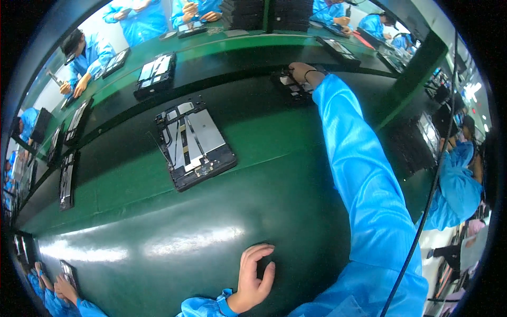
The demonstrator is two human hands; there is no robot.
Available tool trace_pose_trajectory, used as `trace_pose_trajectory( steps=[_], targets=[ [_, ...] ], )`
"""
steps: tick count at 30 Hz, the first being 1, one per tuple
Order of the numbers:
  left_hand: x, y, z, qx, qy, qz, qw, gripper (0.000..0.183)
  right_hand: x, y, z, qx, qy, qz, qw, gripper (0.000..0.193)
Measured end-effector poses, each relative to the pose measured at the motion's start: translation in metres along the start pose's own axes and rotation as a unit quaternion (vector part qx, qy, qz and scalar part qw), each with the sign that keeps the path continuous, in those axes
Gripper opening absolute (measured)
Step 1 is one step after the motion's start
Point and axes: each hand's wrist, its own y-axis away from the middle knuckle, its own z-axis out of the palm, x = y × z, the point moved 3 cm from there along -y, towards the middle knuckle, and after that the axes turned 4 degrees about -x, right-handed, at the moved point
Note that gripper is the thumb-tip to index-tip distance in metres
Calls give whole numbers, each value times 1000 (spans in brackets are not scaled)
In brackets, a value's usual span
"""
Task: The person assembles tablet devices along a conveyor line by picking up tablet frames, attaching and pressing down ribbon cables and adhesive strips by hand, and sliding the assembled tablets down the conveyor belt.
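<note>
Trays (214,172) holding electronics (211,129), right hand (302,72) at 1

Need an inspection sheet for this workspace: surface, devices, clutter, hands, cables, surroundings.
Surface: green bench, glare on the near part.
Job's things: opened tablet-like device, internals exposed; far device at the right hand.
Clutter: dark stack at right.
Hands: left hand empty, fingers loosely curled; right hand's grip unclear.
Cables: black cable, crossing in front of the right sleeve.
Surroundings: blue-clad co-worker at right, others beyond the bench.

Electronics workshop: blue-smocked workers (142,26), green benches (296,206), opened devices (212,134).
</note>
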Motion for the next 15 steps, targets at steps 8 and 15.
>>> trace_pose_trajectory(
  steps=[8, 15],
  targets=[
    [-35, -87, -77, 49, -294, -91, 950, 32, 23, -12, 9, -8, 46, 27, 999, 32],
    [-66, -102, -90, 240, -327, -33, 914, 59, 11, -4, 5, 4, 183, -7, 983, 28]
  ],
)
